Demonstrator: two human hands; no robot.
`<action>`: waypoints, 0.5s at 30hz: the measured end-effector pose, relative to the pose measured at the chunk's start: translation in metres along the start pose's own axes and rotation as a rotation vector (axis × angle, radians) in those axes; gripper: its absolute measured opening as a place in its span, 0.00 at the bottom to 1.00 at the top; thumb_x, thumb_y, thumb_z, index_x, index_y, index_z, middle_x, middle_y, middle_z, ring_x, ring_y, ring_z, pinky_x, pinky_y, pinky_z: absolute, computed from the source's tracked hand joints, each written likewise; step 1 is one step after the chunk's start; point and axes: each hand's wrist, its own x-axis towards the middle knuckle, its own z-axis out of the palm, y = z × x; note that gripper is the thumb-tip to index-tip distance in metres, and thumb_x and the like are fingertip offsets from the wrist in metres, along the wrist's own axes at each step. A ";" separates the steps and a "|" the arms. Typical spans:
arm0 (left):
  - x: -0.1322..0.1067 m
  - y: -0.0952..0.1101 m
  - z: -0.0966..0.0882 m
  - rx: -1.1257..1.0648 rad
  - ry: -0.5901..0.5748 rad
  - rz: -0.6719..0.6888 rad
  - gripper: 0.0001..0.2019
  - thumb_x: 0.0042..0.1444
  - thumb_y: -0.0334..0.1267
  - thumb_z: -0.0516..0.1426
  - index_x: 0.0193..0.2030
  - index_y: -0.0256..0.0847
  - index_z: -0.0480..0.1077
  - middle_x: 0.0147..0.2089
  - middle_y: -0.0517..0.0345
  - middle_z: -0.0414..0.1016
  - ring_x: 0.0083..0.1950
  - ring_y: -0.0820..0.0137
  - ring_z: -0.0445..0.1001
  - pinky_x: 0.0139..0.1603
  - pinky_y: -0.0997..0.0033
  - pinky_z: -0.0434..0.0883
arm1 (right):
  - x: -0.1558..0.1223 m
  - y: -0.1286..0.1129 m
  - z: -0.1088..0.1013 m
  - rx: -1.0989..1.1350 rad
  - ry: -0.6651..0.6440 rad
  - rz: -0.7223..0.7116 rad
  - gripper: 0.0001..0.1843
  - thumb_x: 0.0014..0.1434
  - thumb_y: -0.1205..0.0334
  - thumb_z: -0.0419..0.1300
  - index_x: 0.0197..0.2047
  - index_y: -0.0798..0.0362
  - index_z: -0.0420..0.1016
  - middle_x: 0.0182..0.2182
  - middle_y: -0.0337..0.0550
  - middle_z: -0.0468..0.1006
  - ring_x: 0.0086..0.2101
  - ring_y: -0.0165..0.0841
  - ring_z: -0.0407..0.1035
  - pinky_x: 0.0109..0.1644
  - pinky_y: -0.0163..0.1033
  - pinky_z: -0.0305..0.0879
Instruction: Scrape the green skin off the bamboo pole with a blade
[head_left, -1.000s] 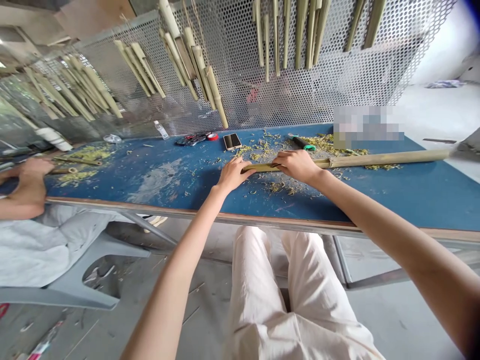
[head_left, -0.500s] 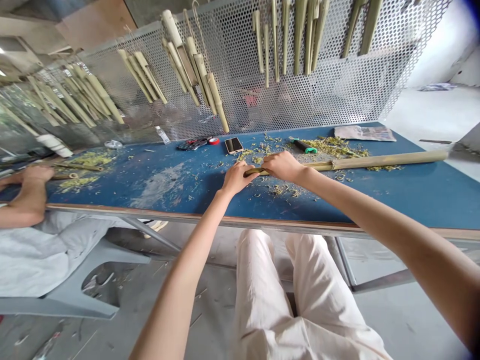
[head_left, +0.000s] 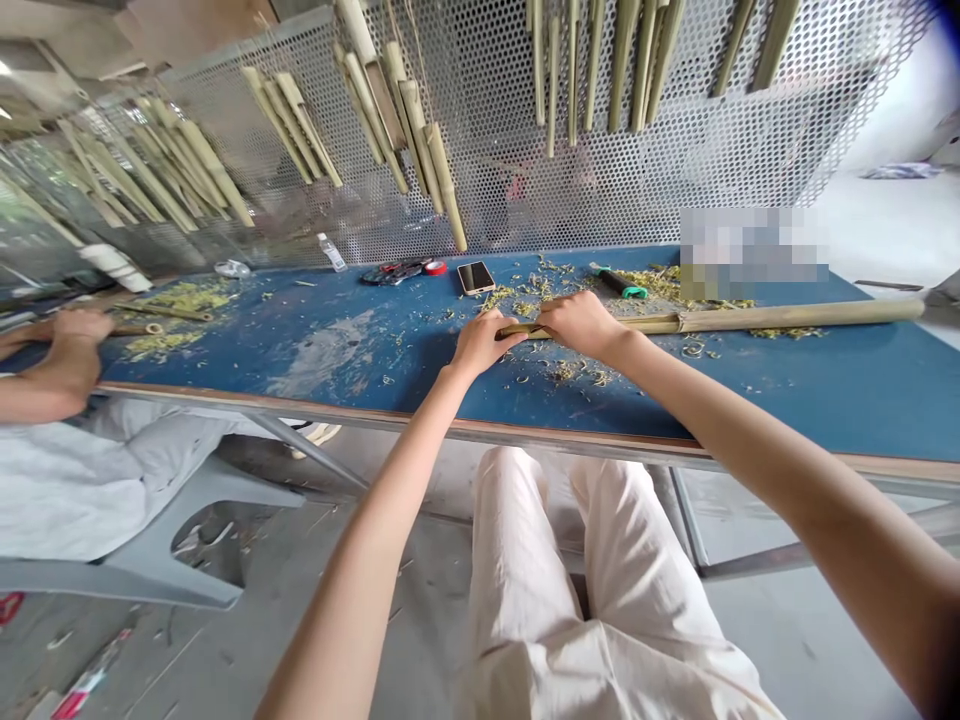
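A long bamboo pole (head_left: pixel 795 316) lies across the blue table, its left end under my hands. My left hand (head_left: pixel 480 343) is closed round that end, thumb along the near side. Just to the right, my right hand (head_left: pixel 579 322) is closed over the same pole from above. A small dark patch shows on the bamboo between the hands; whether my right fingers also hold a small tool is hidden. Curled bamboo shavings (head_left: pixel 577 373) lie in front of and behind the pole.
Behind the pole are a green-and-black handle (head_left: pixel 622 284), a phone (head_left: pixel 477 278), red tape (head_left: pixel 436 268) and a bottle (head_left: pixel 331 252). Bamboo pieces (head_left: pixel 446 187) hang on a perforated metal screen (head_left: pixel 495 110). At the left, a co-worker's hand (head_left: pixel 82 325) rests near bamboo.
The view has tilted slightly, so the table scene sits a little further right and higher. Both hands keep their places on the bamboo pole, with little visible movement.
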 end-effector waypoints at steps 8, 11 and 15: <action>0.000 0.000 0.000 0.029 -0.005 -0.011 0.15 0.64 0.52 0.60 0.48 0.46 0.80 0.42 0.53 0.76 0.46 0.61 0.75 0.42 0.66 0.67 | -0.005 0.011 0.001 0.053 0.001 0.055 0.17 0.68 0.65 0.52 0.45 0.55 0.84 0.44 0.55 0.82 0.38 0.41 0.72 0.36 0.42 0.50; 0.000 0.001 -0.001 0.035 -0.006 -0.017 0.15 0.64 0.52 0.60 0.47 0.46 0.80 0.42 0.52 0.77 0.46 0.60 0.75 0.41 0.66 0.66 | 0.001 0.001 0.001 0.051 0.017 0.037 0.19 0.69 0.67 0.49 0.46 0.55 0.83 0.46 0.55 0.81 0.40 0.41 0.72 0.36 0.42 0.50; 0.001 0.000 -0.002 0.021 -0.004 -0.015 0.14 0.64 0.51 0.61 0.47 0.45 0.81 0.42 0.52 0.78 0.48 0.60 0.75 0.41 0.67 0.66 | 0.005 -0.004 -0.003 0.043 0.037 -0.009 0.18 0.67 0.70 0.50 0.44 0.56 0.83 0.47 0.55 0.81 0.44 0.41 0.72 0.37 0.41 0.51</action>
